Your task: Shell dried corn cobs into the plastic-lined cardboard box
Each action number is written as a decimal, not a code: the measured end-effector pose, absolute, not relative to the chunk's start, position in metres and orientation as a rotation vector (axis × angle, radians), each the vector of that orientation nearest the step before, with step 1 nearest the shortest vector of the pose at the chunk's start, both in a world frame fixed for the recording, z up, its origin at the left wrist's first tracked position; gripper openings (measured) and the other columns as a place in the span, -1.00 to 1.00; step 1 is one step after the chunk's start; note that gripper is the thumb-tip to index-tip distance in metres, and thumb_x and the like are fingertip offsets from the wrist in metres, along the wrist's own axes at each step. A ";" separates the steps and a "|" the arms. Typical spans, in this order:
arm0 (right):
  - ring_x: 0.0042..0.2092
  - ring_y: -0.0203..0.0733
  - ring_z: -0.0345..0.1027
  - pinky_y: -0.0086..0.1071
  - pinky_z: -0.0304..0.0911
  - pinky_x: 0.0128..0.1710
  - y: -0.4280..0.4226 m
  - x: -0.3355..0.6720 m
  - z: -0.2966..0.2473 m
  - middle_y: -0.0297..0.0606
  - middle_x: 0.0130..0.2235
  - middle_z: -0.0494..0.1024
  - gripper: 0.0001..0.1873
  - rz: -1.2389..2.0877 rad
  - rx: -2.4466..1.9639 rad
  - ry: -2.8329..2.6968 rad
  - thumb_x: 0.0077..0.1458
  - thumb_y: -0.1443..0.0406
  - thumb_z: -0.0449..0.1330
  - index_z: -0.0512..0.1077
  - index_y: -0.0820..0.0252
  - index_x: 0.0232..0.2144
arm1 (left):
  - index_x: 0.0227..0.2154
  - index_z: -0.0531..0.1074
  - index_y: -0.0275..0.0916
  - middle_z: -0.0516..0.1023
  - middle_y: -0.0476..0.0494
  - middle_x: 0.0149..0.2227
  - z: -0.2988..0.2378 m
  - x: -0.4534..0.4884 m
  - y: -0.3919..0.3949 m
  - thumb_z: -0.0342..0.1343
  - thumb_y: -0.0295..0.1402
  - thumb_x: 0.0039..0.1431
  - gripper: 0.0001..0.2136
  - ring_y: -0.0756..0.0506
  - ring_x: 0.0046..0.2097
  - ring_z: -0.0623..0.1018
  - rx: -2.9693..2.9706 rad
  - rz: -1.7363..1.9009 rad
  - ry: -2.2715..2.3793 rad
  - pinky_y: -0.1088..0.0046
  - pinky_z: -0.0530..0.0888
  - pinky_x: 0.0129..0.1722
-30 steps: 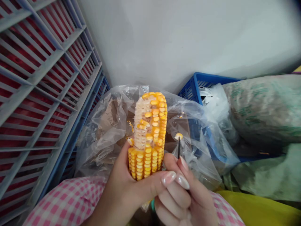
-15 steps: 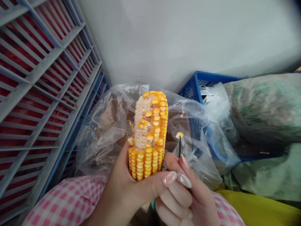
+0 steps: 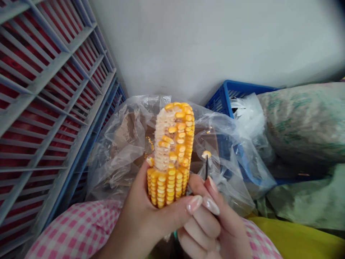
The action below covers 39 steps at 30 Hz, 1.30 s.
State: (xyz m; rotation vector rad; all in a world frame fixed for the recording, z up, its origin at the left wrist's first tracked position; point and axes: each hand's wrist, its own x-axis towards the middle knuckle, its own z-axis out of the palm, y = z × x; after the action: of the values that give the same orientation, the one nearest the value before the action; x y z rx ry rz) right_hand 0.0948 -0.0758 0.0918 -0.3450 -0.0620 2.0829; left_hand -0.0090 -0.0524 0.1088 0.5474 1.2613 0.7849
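Clutches a yellow corn cob (image 3: 174, 156) in the left hand (image 3: 153, 216), wrapped tight around the lower part with thumb laid across the front. Pinches a thin dark pick (image 3: 206, 168) between closed fingertips of the right hand (image 3: 218, 223), just beside the cob, with a kernel (image 3: 206, 154) right at the tip, either stuck there or lying beyond; cannot tell which. Holds the cob nearly upright over clear plastic (image 3: 107, 165) in a cardboard box (image 3: 132, 124), between a grey crate (image 3: 56, 59) at left and a blue crate (image 3: 228, 99) at right. Displays a bare, pale patch along the upper left, dotted with stray kernels (image 3: 165, 143), above full rows lower down. Differs little from a second ago: leans slightly farther right and rides higher in view, perhaps partly from head movement. Keeps the same kernels in place, suggesting a brief pause in the handwork, without fresh gaps.
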 end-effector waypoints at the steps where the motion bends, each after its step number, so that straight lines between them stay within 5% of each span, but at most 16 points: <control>1: -0.74 -0.49 -0.33 -0.58 -0.27 -0.75 -0.076 0.095 0.092 -0.58 -0.73 -0.10 -0.70 2.085 -0.348 -0.058 0.11 0.16 0.01 0.14 0.18 -0.57 | -0.24 0.30 -0.21 0.56 -0.05 -0.38 0.109 -0.009 -0.052 0.27 -0.41 -0.34 -0.52 -0.08 -0.35 0.55 0.546 0.779 1.270 0.59 0.43 -0.51; 39: -0.73 -0.51 -0.29 -0.61 -0.23 -0.74 -0.079 0.092 0.091 -0.60 -0.74 -0.06 -0.65 2.092 -0.588 -0.025 0.02 0.07 0.09 0.11 0.16 -0.57 | -0.29 0.34 -0.23 0.55 -0.06 -0.42 0.108 -0.010 -0.049 0.29 -0.37 -0.37 -0.55 -0.10 -0.35 0.54 0.462 0.740 1.257 0.55 0.44 -0.46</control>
State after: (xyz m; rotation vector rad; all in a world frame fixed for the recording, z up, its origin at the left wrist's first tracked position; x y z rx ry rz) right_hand 0.0920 -0.0789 0.0914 -0.5878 -0.0251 2.0917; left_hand -0.0101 -0.0494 0.1082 0.4623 1.2566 0.7401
